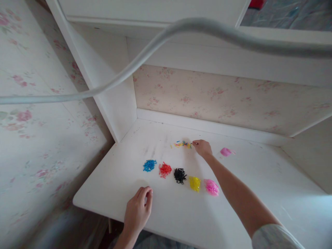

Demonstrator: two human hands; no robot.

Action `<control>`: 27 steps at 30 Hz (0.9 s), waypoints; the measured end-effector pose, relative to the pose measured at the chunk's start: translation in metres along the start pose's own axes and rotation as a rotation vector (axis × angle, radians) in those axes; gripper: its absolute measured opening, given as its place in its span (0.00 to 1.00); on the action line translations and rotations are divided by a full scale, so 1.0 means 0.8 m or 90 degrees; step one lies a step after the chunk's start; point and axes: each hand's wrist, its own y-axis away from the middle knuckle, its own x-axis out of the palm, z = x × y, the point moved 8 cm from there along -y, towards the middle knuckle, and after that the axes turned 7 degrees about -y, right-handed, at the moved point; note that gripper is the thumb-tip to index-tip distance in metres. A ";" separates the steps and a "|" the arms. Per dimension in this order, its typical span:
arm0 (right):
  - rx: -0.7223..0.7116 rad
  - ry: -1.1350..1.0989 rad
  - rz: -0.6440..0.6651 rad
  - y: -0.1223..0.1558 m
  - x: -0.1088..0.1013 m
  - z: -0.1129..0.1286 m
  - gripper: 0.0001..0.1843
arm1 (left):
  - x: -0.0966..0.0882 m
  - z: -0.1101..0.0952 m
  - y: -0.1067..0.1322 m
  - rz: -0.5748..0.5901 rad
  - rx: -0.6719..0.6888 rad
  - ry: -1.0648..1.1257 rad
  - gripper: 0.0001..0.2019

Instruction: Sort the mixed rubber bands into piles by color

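Observation:
My right hand reaches to the back of the white table and pinches a small black rubber band between thumb and fingertips. Just left of those fingertips lies a loose mixed pile of small blue, yellow and red bands. My left hand is near the front edge, its fingers curled against the thumb; what is in it, if anything, is hidden. Between the hands runs a slanting row of sorted piles: blue bands, red bands, black bands, yellow bands and pink bands.
A pink clump lies right of my right hand. The table meets a white side panel and a flowered wall behind. A thick pale cable crosses the upper view, close to the camera.

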 end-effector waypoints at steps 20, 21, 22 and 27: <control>-0.194 -0.009 -0.037 0.206 0.012 0.049 0.20 | 0.004 -0.007 0.000 0.021 0.010 -0.030 0.08; -0.186 0.021 -0.037 0.209 0.015 0.047 0.19 | 0.005 -0.007 0.001 0.023 0.011 -0.030 0.08; -0.178 0.049 -0.038 0.211 0.018 0.045 0.19 | 0.006 -0.007 0.001 0.026 0.011 -0.031 0.08; -0.170 0.141 -0.014 0.221 0.033 0.050 0.16 | 0.008 -0.007 0.002 0.030 0.016 -0.045 0.08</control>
